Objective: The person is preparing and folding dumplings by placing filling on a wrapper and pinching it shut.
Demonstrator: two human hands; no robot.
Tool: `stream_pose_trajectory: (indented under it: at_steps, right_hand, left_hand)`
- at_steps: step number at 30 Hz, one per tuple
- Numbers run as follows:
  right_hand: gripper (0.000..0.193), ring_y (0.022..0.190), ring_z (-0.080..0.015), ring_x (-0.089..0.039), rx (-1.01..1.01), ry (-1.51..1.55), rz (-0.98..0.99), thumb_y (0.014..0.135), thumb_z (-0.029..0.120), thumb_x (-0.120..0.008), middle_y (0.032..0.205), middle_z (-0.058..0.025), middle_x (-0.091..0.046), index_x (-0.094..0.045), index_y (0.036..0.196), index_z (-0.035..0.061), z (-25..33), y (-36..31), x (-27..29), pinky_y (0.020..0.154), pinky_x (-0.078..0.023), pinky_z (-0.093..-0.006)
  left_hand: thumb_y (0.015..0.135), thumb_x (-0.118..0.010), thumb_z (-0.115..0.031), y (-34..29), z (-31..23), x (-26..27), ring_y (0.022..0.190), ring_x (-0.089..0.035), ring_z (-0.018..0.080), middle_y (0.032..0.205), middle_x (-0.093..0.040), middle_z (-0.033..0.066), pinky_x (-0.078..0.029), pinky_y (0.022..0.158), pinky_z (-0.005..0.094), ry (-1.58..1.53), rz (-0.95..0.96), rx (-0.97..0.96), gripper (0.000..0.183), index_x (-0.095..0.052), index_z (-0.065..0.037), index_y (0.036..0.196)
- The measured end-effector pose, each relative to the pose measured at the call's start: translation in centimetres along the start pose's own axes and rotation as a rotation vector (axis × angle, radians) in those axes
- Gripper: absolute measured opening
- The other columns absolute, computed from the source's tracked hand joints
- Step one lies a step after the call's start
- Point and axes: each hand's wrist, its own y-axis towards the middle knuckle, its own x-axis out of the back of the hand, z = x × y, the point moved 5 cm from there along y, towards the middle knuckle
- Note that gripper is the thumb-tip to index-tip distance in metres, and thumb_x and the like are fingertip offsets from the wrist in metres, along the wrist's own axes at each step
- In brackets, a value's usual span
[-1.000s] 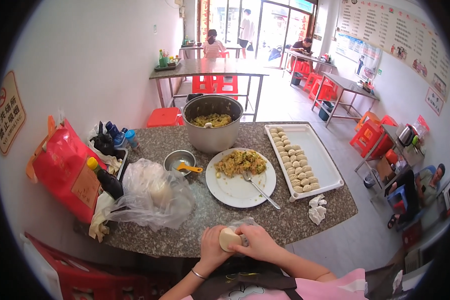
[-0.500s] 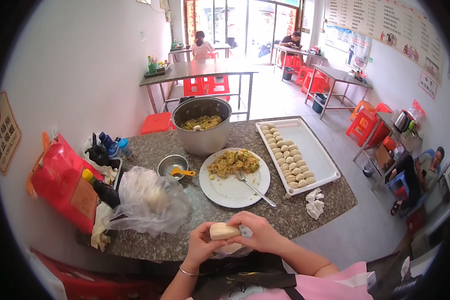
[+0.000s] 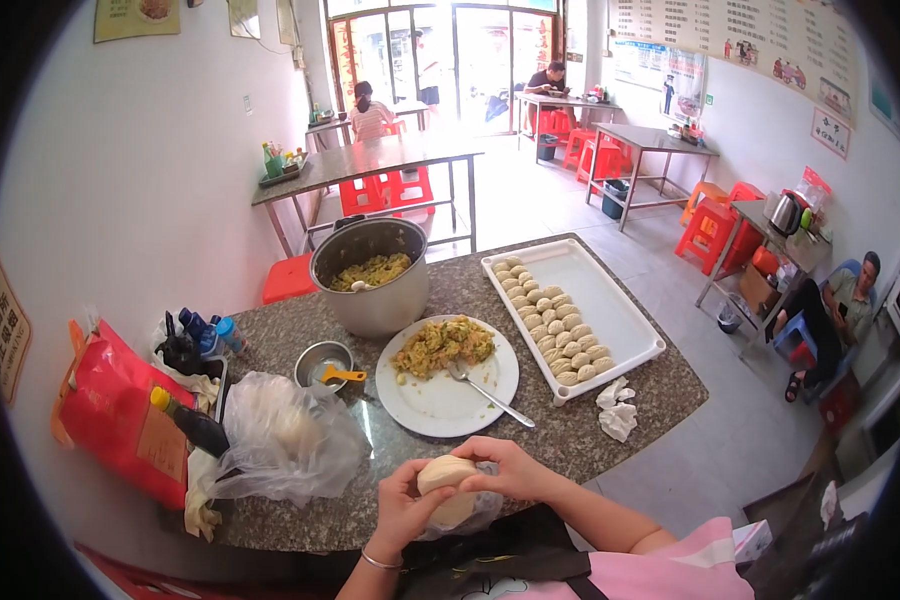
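Close in front of me, my left hand (image 3: pixel 407 503) and my right hand (image 3: pixel 507 468) together grip a thick, pale stack of dumpling wrappers (image 3: pixel 444 472). Fingers and thumbs press on it from both sides. Below it, more pale dough (image 3: pixel 454 511) shows in a clear plastic bag (image 3: pixel 483 512), partly hidden by the hands. Beyond them is a white plate (image 3: pixel 435 420) with a heap of chopped filling (image 3: pixel 440 347) and a metal spoon (image 3: pixel 500 400) resting on it. Pleated dumplings (image 3: pixel 560 330) lie in rows along the left side of a white tray (image 3: pixel 610 305).
Behind the plate stands a deep metal pot (image 3: pixel 375 300) of filling. A metal bowl (image 3: pixel 313 357) with a yellow scoop (image 3: pixel 343 374), a plastic bag (image 3: pixel 290 440), a dark bottle (image 3: pixel 198 425) and a red bag (image 3: pixel 125 410) occupy the left. Crumpled tissue (image 3: pixel 617 410) lies near the tray.
The view has shifted, so the table things appear further left. Both hands keep hold of the wrapper stack, which has tilted, and more of the dough below shows.
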Motion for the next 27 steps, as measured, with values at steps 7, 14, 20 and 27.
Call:
stream_pose_trajectory:
  at_steps: [7,14,20,27]
  right_hand:
    - [0.038,0.088,-0.0215,-0.062,0.057,-0.029,-0.117,0.077,0.022,-0.073,0.094,-0.0107,-0.063,-0.061,0.106,0.0005,0.8,-0.2,0.9,0.080,-0.047,-0.0322]
    - [0.035,0.086,-0.0228,-0.062,0.090,-0.108,-0.024,0.077,0.022,-0.074,0.092,-0.0114,-0.063,-0.063,0.103,0.0015,0.9,0.3,1.0,0.079,-0.048,-0.0316]
    - [0.035,0.088,-0.0234,-0.062,0.069,-0.060,-0.118,0.077,0.024,-0.074,0.094,-0.0108,-0.063,-0.063,0.102,0.0016,0.6,0.9,1.0,0.079,-0.047,-0.0319]
    - [0.035,0.089,-0.0202,-0.062,-0.012,-0.021,-0.118,0.075,0.020,-0.076,0.093,-0.0102,-0.064,-0.064,0.102,0.0012,-0.4,1.2,0.3,0.080,-0.047,-0.0305]
  left_hand:
    - [0.074,-0.075,-0.003,0.6,-0.5,-1.0,0.088,-0.064,0.0141,0.099,-0.066,0.0083,-0.052,0.077,0.0258,-0.062,-0.125,-0.174,0.037,-0.059,0.002,0.108]
    - [0.074,-0.075,-0.003,1.1,-0.1,-0.1,0.089,-0.062,0.0122,0.099,-0.064,0.0061,-0.049,0.080,0.0253,0.065,0.011,0.009,0.037,-0.057,0.002,0.106]
    - [0.074,-0.075,-0.001,1.7,0.7,-0.4,0.088,-0.062,0.0118,0.098,-0.065,0.0064,-0.050,0.079,0.0254,-0.169,-0.066,-0.072,0.036,-0.058,0.003,0.105]
    - [0.075,-0.075,-0.002,1.7,0.6,0.4,0.087,-0.062,0.0128,0.098,-0.064,0.0067,-0.051,0.077,0.0256,0.025,-0.049,-0.015,0.037,-0.056,0.002,0.106]
